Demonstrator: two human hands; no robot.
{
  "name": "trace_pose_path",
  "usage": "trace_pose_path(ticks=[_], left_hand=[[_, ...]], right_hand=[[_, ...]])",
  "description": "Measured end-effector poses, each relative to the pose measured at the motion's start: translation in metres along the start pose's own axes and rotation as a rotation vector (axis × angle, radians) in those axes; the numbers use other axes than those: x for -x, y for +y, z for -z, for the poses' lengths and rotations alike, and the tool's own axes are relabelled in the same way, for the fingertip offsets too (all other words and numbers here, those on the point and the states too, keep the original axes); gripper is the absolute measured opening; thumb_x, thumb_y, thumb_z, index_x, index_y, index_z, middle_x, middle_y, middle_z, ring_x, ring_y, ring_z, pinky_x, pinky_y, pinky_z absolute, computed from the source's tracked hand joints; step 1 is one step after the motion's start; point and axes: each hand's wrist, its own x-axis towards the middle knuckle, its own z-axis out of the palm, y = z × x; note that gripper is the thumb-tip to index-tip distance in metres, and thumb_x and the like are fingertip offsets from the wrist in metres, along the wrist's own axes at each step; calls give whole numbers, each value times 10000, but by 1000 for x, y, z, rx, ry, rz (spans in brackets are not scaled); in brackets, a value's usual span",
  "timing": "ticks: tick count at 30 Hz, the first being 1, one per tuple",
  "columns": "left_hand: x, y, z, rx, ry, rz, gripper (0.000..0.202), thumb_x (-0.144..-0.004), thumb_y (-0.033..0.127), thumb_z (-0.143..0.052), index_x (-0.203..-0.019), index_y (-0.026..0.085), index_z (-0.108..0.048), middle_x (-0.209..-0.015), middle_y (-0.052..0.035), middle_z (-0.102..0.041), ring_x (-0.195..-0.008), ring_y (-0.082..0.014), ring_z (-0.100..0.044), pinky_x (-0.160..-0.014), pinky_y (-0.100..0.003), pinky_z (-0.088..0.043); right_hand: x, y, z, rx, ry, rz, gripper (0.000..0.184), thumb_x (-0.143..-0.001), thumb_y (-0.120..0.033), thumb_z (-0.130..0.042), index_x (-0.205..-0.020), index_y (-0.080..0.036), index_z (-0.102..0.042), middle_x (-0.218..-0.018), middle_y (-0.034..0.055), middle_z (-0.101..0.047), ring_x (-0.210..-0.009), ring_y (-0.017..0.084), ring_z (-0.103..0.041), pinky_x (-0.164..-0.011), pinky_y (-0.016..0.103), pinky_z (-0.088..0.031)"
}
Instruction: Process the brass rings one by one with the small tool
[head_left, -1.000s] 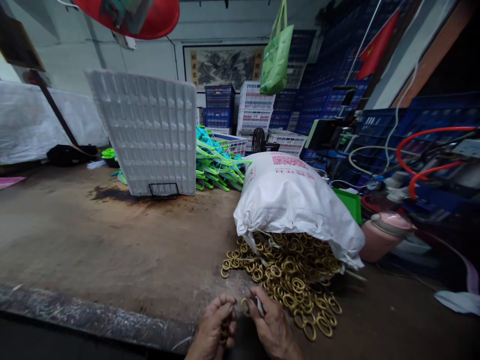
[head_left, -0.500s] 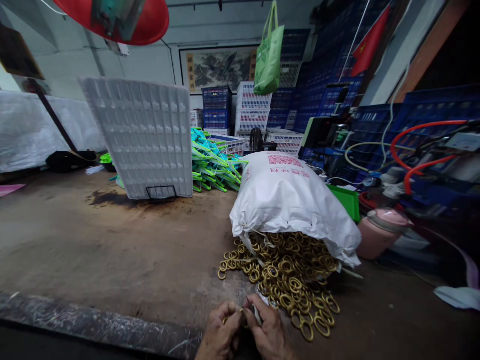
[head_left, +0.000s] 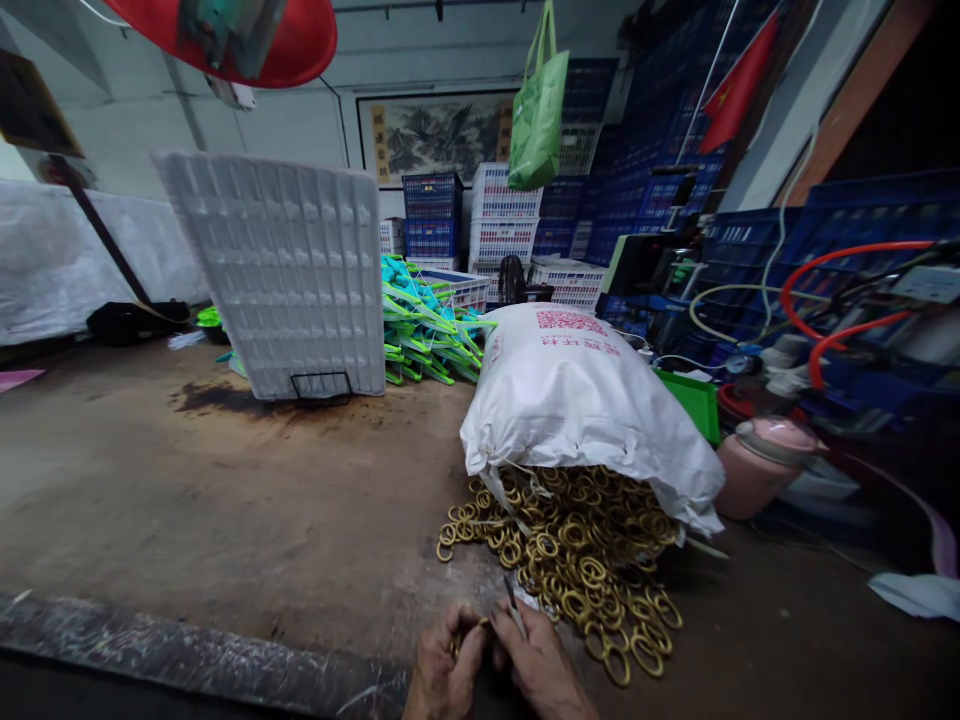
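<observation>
Low in the head view, my left hand [head_left: 444, 660] is closed around a brass-coloured ring [head_left: 484, 622]; only part of it shows between the fingers. Close beside it, my right hand [head_left: 541, 660] grips a small knife [head_left: 514, 610] with a pale handle and a thin dark blade pointing up and away. Just beyond both hands, many loose brass-coloured rings [head_left: 574, 560] spill onto the table from the open mouth of a white woven sack [head_left: 577, 400] with red print.
A white ribbed panel [head_left: 292, 270] stands in a black wire holder [head_left: 321, 388] on the brown table [head_left: 225, 510]. Green and turquoise plastic pieces [head_left: 427, 330] lie behind it. On the right are a pink container [head_left: 765, 465] and orange hoses [head_left: 840, 300]. A red lamp [head_left: 300, 40] hangs overhead.
My right hand has turned so the knife's blade now points up, clear of my left hand. Both hands have shifted slightly right and down.
</observation>
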Motion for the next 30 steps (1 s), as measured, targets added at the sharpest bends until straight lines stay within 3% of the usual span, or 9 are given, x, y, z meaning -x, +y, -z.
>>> trace_pose_path(ticks=[4,8,11,15,30], left_hand=[[-1,1,-2,85,-57,31,350,-758,500,-517,-682,159,-538,-623,5,-520,-586,-107,-446,-589,-216,-363],[0,8,-2,172,-65,237,422,-687,601,-519,-653,187,-447,-481,79,-373,-387,-51,-287,-406,-187,-262],[4,21,1,139,-71,351,414,-700,599,-494,-658,191,-439,-460,82,-384,-362,-48,-297,-371,-174,-229],[8,32,4,138,-90,364,374,-706,546,-523,-645,187,-440,-461,79,-398,-369,-46,-316,-356,-159,-223],[10,22,11,364,-116,412,304,-738,464,-562,-745,184,-442,-561,67,-467,-381,-26,-361,-345,-134,-225]], right_hand=[[-5,-1,0,-79,47,-46,351,-667,-547,-457,-623,-199,-461,-500,-53,-414,-492,107,-386,-519,223,-340],[-1,-18,2,0,84,-18,256,-661,-447,-482,-618,-195,-480,-551,-46,-434,-549,112,-398,-552,221,-343],[5,-30,2,72,88,40,199,-689,-377,-467,-647,-187,-510,-592,-36,-470,-594,118,-420,-583,223,-349],[10,-34,2,91,71,81,198,-731,-360,-446,-676,-182,-513,-597,-40,-461,-593,111,-413,-585,223,-346],[11,-38,1,-9,51,79,192,-764,-351,-440,-695,-185,-510,-558,-47,-469,-514,96,-408,-510,209,-345]])
